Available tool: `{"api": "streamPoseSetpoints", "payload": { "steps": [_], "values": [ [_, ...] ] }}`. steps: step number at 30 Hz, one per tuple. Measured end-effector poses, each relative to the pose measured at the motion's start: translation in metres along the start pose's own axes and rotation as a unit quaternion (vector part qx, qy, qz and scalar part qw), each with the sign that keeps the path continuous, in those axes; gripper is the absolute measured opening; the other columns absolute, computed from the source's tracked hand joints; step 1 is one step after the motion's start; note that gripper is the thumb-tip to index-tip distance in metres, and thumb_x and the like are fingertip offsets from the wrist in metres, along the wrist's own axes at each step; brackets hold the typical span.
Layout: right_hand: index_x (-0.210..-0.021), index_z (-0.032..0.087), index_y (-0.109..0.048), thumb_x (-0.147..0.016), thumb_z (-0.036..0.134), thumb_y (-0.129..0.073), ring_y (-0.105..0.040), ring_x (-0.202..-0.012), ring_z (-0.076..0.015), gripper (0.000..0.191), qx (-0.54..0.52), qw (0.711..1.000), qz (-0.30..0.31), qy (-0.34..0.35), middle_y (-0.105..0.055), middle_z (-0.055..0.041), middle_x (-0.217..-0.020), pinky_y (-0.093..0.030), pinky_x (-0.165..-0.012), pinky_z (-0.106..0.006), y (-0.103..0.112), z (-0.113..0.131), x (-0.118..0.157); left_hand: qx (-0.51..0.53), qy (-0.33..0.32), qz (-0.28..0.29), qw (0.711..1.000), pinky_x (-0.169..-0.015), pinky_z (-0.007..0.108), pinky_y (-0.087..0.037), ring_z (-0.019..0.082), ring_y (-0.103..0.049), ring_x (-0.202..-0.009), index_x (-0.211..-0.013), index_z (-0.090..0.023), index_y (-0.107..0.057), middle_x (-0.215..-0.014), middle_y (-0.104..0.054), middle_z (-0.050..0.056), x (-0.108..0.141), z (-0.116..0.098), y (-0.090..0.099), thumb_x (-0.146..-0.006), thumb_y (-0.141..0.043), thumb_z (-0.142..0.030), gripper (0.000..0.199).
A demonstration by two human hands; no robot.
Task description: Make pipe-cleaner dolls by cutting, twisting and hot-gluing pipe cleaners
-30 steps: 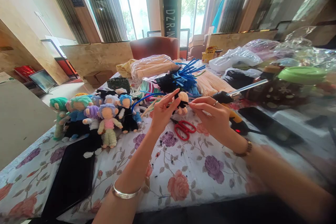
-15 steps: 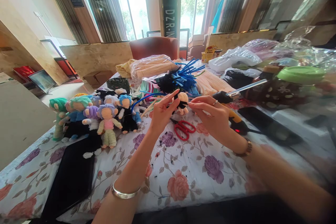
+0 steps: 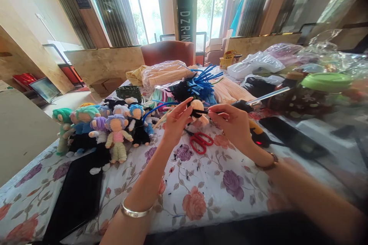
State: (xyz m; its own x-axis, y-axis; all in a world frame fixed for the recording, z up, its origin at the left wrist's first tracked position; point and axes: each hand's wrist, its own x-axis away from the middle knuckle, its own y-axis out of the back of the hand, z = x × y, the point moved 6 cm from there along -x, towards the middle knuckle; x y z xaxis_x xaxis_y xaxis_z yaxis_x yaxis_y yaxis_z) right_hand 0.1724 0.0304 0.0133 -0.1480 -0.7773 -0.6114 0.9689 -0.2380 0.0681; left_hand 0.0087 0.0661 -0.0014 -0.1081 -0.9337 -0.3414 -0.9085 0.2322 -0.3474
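My left hand [image 3: 177, 119] is closed around the side of a small peach-coloured doll [image 3: 197, 105] with a black band across its body. From the doll a black pipe cleaner [image 3: 204, 112] stretches right, and my right hand [image 3: 231, 121] pinches it between thumb and fingers. The doll is held above the table, its peach lower part hanging between my hands. Just below lies a pair of red-handled scissors [image 3: 201, 142], its blades partly hidden. Beside my right hand rests a black and yellow glue gun [image 3: 257, 132] with a red light and a clear glue stick [image 3: 268, 96].
Finished-looking dolls [image 3: 116, 134] stand in a group at left, near a black tablet-like slab [image 3: 76, 195]. Behind my hands are blue pipe cleaners [image 3: 205, 82] and bundles of peach ones [image 3: 234, 88]. A green-lidded jar [image 3: 326, 80] and plastic bags [image 3: 254, 65] stand at right.
My right hand has drawn slightly away from the doll, and a longer stretch of the black pipe cleaner now shows between them. My left hand keeps its hold.
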Motion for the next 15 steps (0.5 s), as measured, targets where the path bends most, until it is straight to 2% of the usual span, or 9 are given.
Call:
{"api": "streamPoseSetpoints", "payload": {
  "steps": [3,7,15],
  "values": [
    [-0.078,0.019,-0.069,-0.070,0.026,-0.071,-0.060,-0.065,-0.0120,0.011,-0.033,0.999,0.004,-0.028,-0.069,-0.0011,-0.079,-0.051,-0.060,-0.026,-0.0012,-0.0024,-0.0013,0.017,0.006,0.011,1.000,-0.073,0.027,-0.054,0.017,-0.065,-0.089,-0.108,-0.025,-0.068,-0.097,-0.070,0.002,0.0008,-0.0015,-0.0029,-0.069,-0.073,-0.034,0.041],
    [-0.080,0.020,-0.068,-0.069,0.025,-0.073,-0.060,-0.068,-0.0121,0.013,-0.060,0.998,0.014,-0.023,-0.067,0.0003,-0.077,-0.050,-0.061,-0.025,-0.0031,-0.0010,-0.0017,0.029,0.009,0.031,0.999,-0.076,0.030,-0.054,0.019,-0.066,-0.091,-0.110,-0.024,-0.066,-0.099,-0.070,0.004,0.0018,-0.0027,-0.0058,-0.071,-0.071,-0.034,0.041],
    [-0.083,0.021,-0.065,-0.067,0.028,-0.075,-0.059,-0.064,-0.0134,0.021,-0.056,0.998,0.019,-0.035,-0.065,0.0004,-0.072,-0.046,-0.057,-0.026,-0.0029,-0.0002,-0.0023,0.042,0.023,0.049,0.998,-0.081,0.032,-0.054,0.021,-0.065,-0.098,-0.112,-0.025,-0.065,-0.104,-0.070,0.004,0.0032,-0.0002,-0.0069,-0.074,-0.068,-0.034,0.039]
  ]
}}
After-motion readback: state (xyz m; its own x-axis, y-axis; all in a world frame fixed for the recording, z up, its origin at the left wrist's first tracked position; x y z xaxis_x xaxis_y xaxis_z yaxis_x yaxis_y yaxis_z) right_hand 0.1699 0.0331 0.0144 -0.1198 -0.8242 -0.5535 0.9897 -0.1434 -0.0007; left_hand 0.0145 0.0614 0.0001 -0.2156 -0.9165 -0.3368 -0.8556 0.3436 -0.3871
